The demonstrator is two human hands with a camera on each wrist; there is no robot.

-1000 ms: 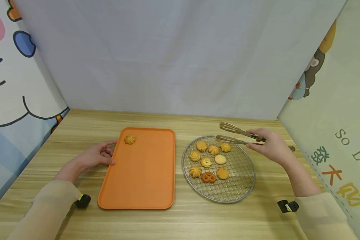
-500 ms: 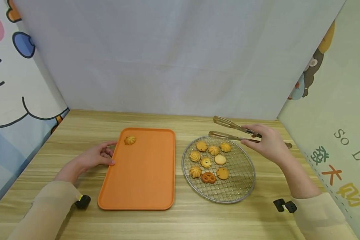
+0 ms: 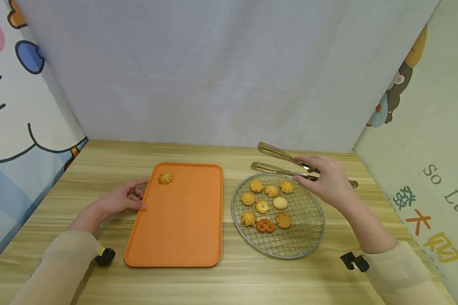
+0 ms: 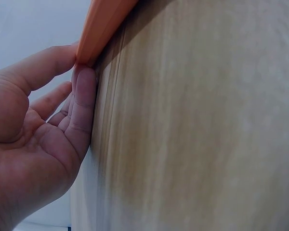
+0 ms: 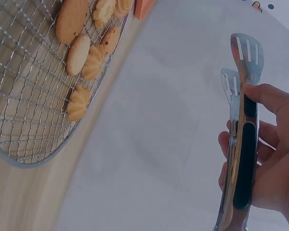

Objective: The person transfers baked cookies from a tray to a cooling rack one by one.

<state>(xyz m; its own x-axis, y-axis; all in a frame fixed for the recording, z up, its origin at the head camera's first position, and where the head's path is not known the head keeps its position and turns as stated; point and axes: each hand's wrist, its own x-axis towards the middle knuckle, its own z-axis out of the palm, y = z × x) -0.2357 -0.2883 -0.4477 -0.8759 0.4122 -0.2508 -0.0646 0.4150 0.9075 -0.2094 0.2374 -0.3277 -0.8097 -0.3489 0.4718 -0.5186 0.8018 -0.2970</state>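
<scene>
In the head view, my left hand (image 3: 118, 199) holds the left rim of an orange tray (image 3: 179, 228). The left wrist view has the thumb on that rim (image 4: 98, 33) and the other fingers low beside it. One ridged cookie (image 3: 166, 178) lies in the tray's far left corner. My right hand (image 3: 328, 180) grips metal tongs (image 3: 278, 152) above the back of a round wire rack (image 3: 305, 241). The tongs' slotted ends stand apart with nothing between them. Several cookies (image 3: 280, 203) of different shapes, including a pretzel-shaped one (image 3: 265, 225), lie on the rack.
Tray and rack sit side by side on a wood-grain table (image 3: 236, 284), a narrow gap between them. A pale cloth (image 3: 229, 84) hangs behind the table. Printed panels flank the left and right (image 3: 416, 178) sides.
My right hand has carried the tongs leftward and slightly up, from the rack's right side toward its far left edge. The left hand, tray and cookies have stayed put.
</scene>
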